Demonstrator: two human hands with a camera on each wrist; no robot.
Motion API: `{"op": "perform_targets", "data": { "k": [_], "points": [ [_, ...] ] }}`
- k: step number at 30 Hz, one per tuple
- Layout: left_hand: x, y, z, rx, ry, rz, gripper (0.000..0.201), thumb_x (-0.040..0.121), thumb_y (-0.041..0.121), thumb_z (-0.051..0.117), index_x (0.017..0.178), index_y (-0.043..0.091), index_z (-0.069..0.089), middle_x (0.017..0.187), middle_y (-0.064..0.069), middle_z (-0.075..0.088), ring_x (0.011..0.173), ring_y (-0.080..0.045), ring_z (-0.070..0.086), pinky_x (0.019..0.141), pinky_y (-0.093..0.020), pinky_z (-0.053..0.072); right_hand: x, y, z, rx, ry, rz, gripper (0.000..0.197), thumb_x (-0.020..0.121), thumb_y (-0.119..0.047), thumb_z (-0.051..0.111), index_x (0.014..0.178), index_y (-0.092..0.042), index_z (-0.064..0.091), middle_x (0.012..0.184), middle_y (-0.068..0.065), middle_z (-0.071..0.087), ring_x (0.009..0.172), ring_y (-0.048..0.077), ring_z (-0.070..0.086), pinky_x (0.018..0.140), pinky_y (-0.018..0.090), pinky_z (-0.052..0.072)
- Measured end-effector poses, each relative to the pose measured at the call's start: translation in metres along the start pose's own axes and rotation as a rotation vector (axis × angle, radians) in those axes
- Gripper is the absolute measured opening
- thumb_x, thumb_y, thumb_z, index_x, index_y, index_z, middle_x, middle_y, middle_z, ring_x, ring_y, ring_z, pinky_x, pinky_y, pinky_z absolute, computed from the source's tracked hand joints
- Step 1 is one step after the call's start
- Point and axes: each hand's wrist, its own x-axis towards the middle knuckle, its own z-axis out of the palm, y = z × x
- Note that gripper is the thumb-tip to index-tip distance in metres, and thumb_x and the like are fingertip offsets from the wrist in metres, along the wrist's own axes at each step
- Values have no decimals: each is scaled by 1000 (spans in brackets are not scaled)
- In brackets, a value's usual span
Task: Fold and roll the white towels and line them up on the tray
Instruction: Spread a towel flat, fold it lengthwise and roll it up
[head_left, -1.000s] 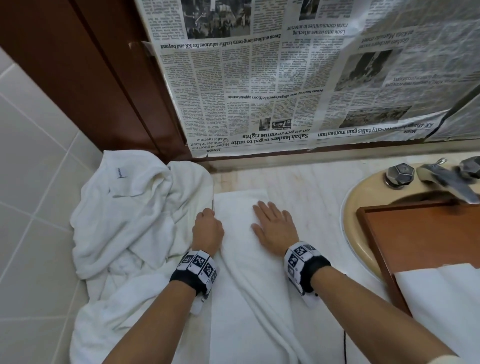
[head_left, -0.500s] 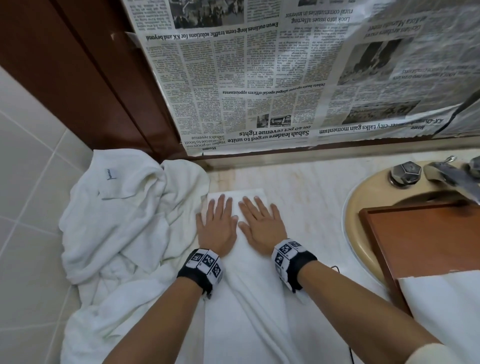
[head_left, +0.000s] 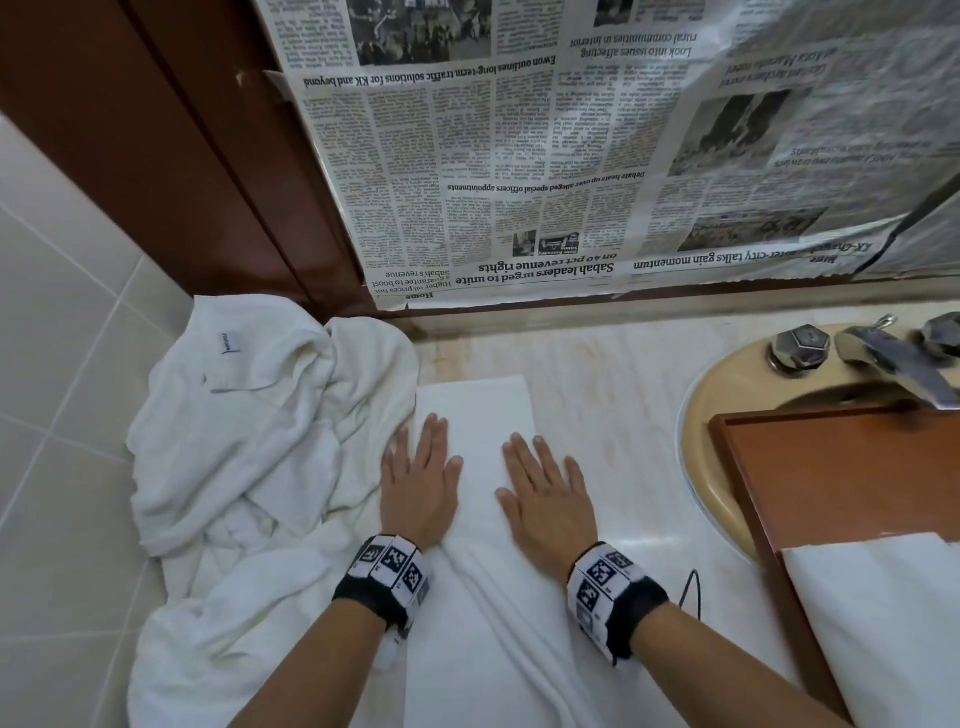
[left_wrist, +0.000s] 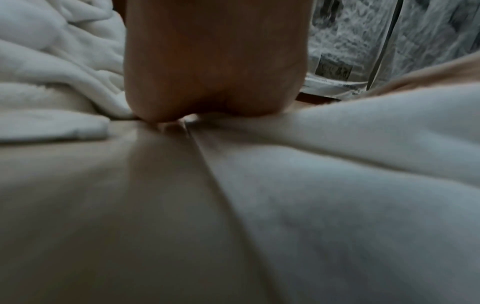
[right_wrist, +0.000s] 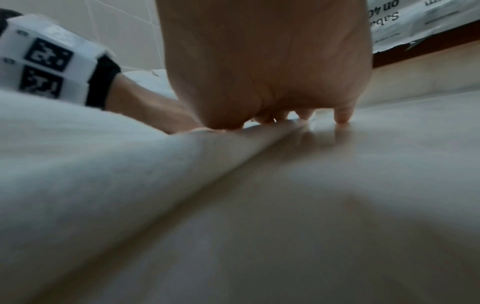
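The folded towel (head_left: 470, 519) is a long white strip, smooth and flat at its far end, with a lengthwise ridge of cloth running down its near half; it lies at the centre of the frame on the pale marbled desk (head_left: 613, 395), stretching from mid-frame to the bottom edge; to its left, touching its edge, sits one crumpled heap of white towels (head_left: 249, 467) with a small label near the top, how many pieces it holds I cannot tell; at the lower right one brown wooden tray (head_left: 831, 467) rests over the beige sink (head_left: 722, 395), with one flat white cloth (head_left: 883, 623) on its near part; two hands are in view; the left hand (head_left: 418, 480) lies palm-down, fingers straight and relaxed, on the strip's left edge beside the heap, grasping nothing; the right hand (head_left: 545, 493) lies flat likewise on the strip's right edge, its outer fingers reaching onto the desk, in the right wrist view its fingertips (right_wrist: 342, 115) touch the surface; the flat far end of the towel lies between and beyond both hands; newspaper (head_left: 571, 156) covers the wall at the top of the frame.
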Motion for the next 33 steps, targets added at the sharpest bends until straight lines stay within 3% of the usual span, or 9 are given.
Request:
{"op": "perform_targets", "data": {
  "k": [3, 6, 11, 15, 19, 23, 25, 28, 33],
  "points": [
    [5, -6, -1, -39, 46, -57, 72, 93, 53, 3, 160, 26, 12, 166, 9, 7, 151, -28, 12, 123, -45, 8, 3, 16, -2, 4, -6, 85, 63, 97, -50, -6, 155, -27, -15, 157, -16, -26, 149, 13, -17, 120, 44, -9],
    [-2, -6, -6, -57, 3, -53, 69, 95, 50, 10, 160, 27, 10, 167, 4, 1, 152, -29, 9, 123, -46, 8, -2, 24, -6, 68, 34, 171, 59, 104, -44, 6, 157, -24, -9, 158, -14, -22, 151, 15, -13, 121, 45, -5],
    [-44, 3, 6, -28, -82, -8, 83, 82, 61, -9, 158, 30, -4, 165, 8, -17, 153, -22, -10, 121, -49, -3, -28, 4, 6, 42, 114, -52, 57, 105, -44, 16, 158, -24, 4, 162, -11, -5, 151, 15, -4, 122, 46, 6],
    [-57, -1, 12, -42, -31, -24, 77, 88, 56, -6, 159, 27, 0, 165, 6, -10, 154, -19, -4, 122, -47, -3, -29, 13, 12, -35, 28, -48, 61, 102, -50, 5, 157, -25, -6, 161, -14, -15, 150, 14, -13, 120, 44, -7],
    [-54, 14, 14, -59, -59, -95, 60, 105, 44, 15, 159, 28, -4, 166, 4, -14, 153, -19, -11, 121, -53, -7, -27, 32, 7, -80, 12, -60, 70, 94, -57, -9, 156, -26, -8, 161, -14, -16, 150, 13, -13, 117, 42, -10],
    [-49, 42, 18, -76, -87, -101, 64, 99, 48, 3, 158, 28, -9, 164, 7, -20, 152, -18, -16, 118, -60, -11, -27, 53, -1, -81, 24, -47, 72, 95, -60, -11, 157, -25, -1, 162, -14, -9, 151, 13, -4, 117, 40, -8],
    [-43, 54, 19, -68, -106, -88, 68, 94, 50, 0, 158, 28, -10, 164, 7, -22, 152, -18, -17, 118, -60, -11, -26, 67, -8, -85, 5, -41, 79, 87, -65, -22, 156, -28, -7, 161, -16, -14, 150, 10, -9, 119, 39, -9],
    [-32, 69, 18, -51, -116, -69, 61, 103, 48, 6, 158, 29, -11, 163, 9, -24, 151, -19, -19, 118, -59, -12, -21, 85, -17, -85, -10, -37, 86, 78, -68, -31, 154, -30, -15, 159, -18, -22, 149, 9, -17, 120, 41, -9],
    [-11, 78, 15, -30, -108, -60, 58, 105, 50, 10, 157, 34, -12, 162, 16, -21, 151, -20, -19, 118, -60, -11, 0, 112, -31, -103, -32, -33, 87, 77, -70, -28, 154, -30, -17, 157, -19, -25, 148, 8, -19, 120, 43, -10]
  ]
}}
